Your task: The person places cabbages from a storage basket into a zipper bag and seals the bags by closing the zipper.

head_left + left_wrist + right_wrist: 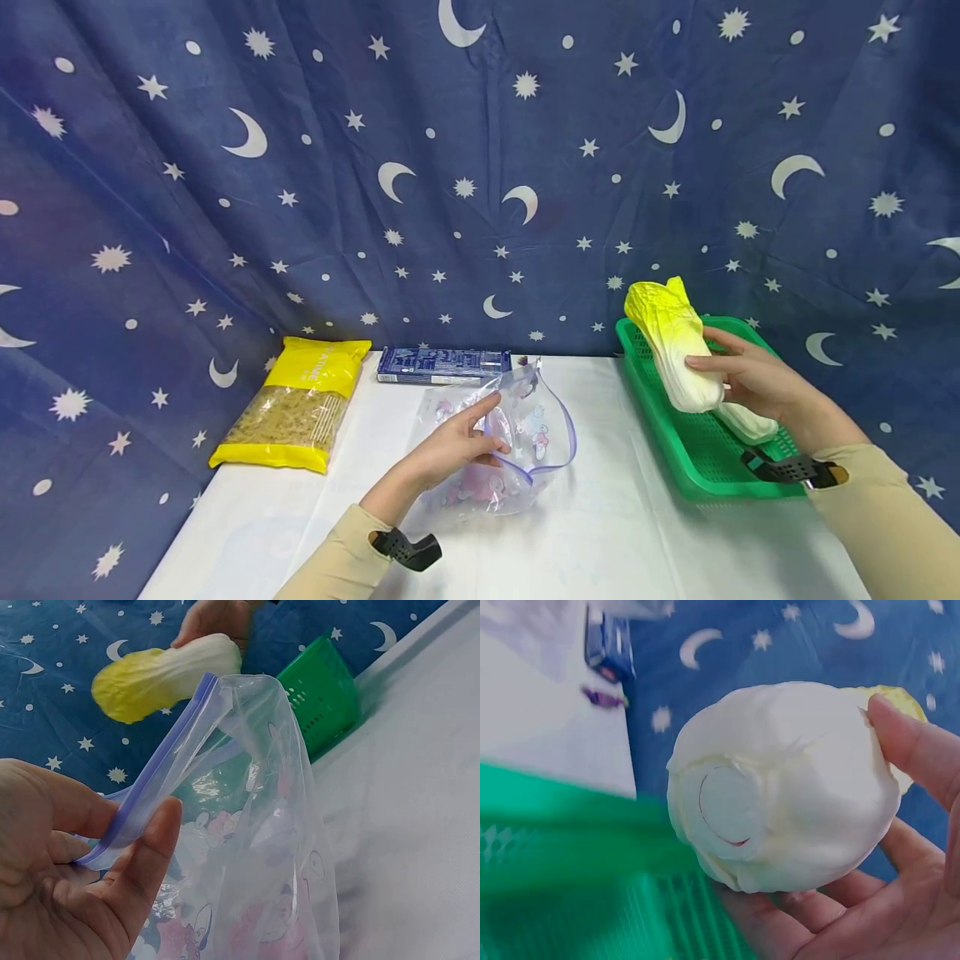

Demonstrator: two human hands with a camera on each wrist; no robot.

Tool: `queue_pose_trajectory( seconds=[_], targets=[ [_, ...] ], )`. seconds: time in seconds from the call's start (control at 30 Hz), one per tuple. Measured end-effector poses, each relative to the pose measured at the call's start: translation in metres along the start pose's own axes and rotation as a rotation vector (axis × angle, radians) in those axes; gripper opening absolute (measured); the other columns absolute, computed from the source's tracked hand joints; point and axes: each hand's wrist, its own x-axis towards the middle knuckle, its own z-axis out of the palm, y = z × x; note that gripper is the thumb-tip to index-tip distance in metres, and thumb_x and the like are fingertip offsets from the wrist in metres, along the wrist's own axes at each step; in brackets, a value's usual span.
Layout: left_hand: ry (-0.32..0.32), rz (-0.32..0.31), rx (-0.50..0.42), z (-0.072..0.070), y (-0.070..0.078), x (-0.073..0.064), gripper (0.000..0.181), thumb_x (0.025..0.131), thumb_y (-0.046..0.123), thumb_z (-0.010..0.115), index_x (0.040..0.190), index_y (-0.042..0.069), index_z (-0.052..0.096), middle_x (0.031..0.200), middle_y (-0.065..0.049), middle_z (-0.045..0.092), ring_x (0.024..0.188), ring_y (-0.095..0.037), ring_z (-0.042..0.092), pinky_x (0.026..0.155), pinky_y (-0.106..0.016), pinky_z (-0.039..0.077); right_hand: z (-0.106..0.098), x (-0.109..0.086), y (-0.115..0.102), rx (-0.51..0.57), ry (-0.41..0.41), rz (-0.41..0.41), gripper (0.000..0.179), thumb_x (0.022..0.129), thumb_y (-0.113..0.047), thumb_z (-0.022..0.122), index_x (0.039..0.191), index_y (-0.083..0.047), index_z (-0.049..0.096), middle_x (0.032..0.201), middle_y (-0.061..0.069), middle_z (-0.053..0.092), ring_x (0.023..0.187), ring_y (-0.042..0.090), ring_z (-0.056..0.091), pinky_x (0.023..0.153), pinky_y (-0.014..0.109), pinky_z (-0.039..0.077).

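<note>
Before starry curtain [480,125], bag [536,433] over table [600,550]

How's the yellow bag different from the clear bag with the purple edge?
The yellow bag is filled with brownish bits; the clear bag shows none inside. The yellow bag looks sealed, while the clear bag gapes open at its purple edge. The yellow bag lies untouched, but the left hand pinches the clear bag. Both have see-through parts.
</note>
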Motion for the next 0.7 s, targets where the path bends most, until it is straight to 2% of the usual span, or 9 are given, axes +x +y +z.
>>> queue_pose_trajectory(
  seconds=[0.17,0.33,0.47,0.7],
  targets=[
    [0.004,-0.002,0.012,0.000,0.001,0.000,0.076,0.099,0.004,0.060,0.164,0.008,0.020,0.103,-0.026,0.072,0.088,-0.032,0.073,0.088,-0.036,0.060,0.028,0.001,-0.005,-0.058,-0.062,-0.042,0.083,0.103,-0.010,0.059,0.165,-0.009,0.003,0.132,0.005,0.055,0.102,0.021,0.067,0.078,0.040,0.062],
    [0.006,-0.002,0.002,0.000,0.001,0.000,0.076,0.099,0.003,0.059,0.164,0.008,0.020,0.105,-0.029,0.071,0.087,-0.029,0.073,0.088,-0.036,0.060,0.052,0.004,-0.004,-0.097,-0.118,-0.051,0.085,0.101,-0.011,0.063,0.165,-0.010,0.007,0.145,0.012,0.042,0.111,0.023,0.062,0.085,0.044,0.061],
    [0.003,0.000,-0.013,0.000,0.001,0.001,0.076,0.099,0.003,0.059,0.164,0.009,0.020,0.107,-0.031,0.070,0.087,-0.029,0.073,0.088,-0.036,0.060,0.066,0.007,-0.001,-0.115,-0.175,-0.075,0.080,0.100,-0.009,0.063,0.164,-0.008,0.014,0.146,0.018,0.040,0.113,0.027,0.061,0.087,0.045,0.060],
    [0.005,-0.009,-0.017,-0.001,0.001,0.002,0.076,0.099,0.003,0.061,0.164,0.010,0.021,0.107,-0.031,0.070,0.090,-0.036,0.072,0.087,-0.036,0.061,0.081,0.014,0.008,-0.170,-0.267,-0.130,0.076,0.097,-0.004,0.066,0.162,-0.009,0.025,0.142,0.020,0.046,0.114,0.031,0.060,0.089,0.044,0.059]
  ],
)
